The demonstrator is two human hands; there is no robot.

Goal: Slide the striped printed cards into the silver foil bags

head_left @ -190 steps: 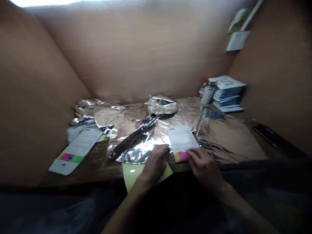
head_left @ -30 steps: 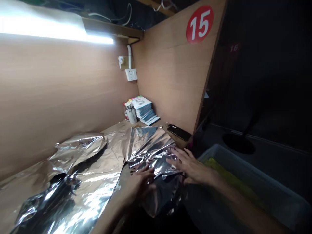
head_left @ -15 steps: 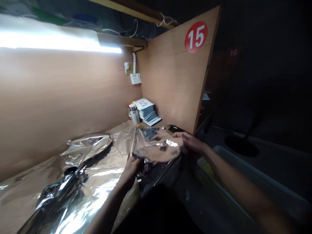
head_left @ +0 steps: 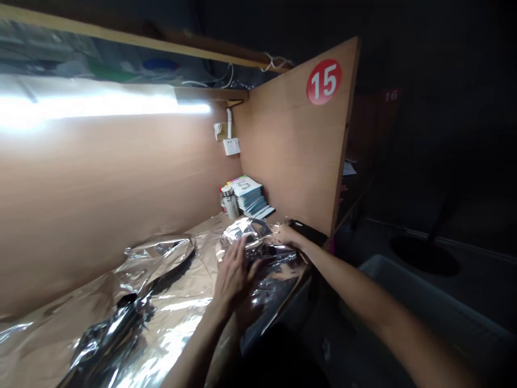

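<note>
- Foil sheet, crinkled and silvery, lies before you at the right-hand end of the tabletop; its far part bunches up in bright folds, while its near part lies flatter and darker.
- Your left hand is over the left side of this sheet, fingers stretched out and thumb held apart, gripping nothing.
- Your right hand is at the sheet's far right side, fingers bent in at the foil; they may be pinching it, but they are too small and blurred for you to tell.
- Just beyond that hand, a dark phone-like object lies by the foot of the wooden partition.
- To your left, a larger foil spread covers much of the surface, with a raised fold at its back and dark creases running towards you.
- Behind the sheet, in the corner, a pale bottle with a metallic cap stands just beside a stack of booklets.
- Above them you have a white wall socket, and a lit tube lamp along the back panel.
- A red round sticker reading 15 marks the partition.
</note>
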